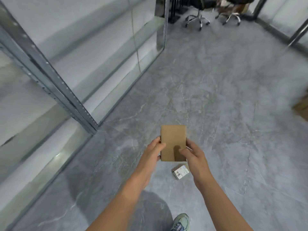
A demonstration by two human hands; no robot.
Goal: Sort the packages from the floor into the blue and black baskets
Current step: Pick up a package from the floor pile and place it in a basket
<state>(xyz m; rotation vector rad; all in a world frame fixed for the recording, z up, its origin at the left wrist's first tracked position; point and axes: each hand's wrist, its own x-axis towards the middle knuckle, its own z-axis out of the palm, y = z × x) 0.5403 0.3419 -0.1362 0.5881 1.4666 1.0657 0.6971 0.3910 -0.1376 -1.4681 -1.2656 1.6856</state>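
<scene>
A flat brown cardboard package [173,139] is held in front of me above the grey floor. My left hand [155,151] grips its left edge with the thumb on top. My right hand [191,153] grips its lower right corner, thumb on the face. Below it, on the floor, lies a small white package [180,172] with a label and black handwriting. No blue or black basket is in view.
A metal shelf frame with glass-like panels [55,84] runs along the left. Two office chairs [197,19] stand at the far end. A brown cardboard box [302,107] shows at the right edge. My shoe [181,221] is at the bottom.
</scene>
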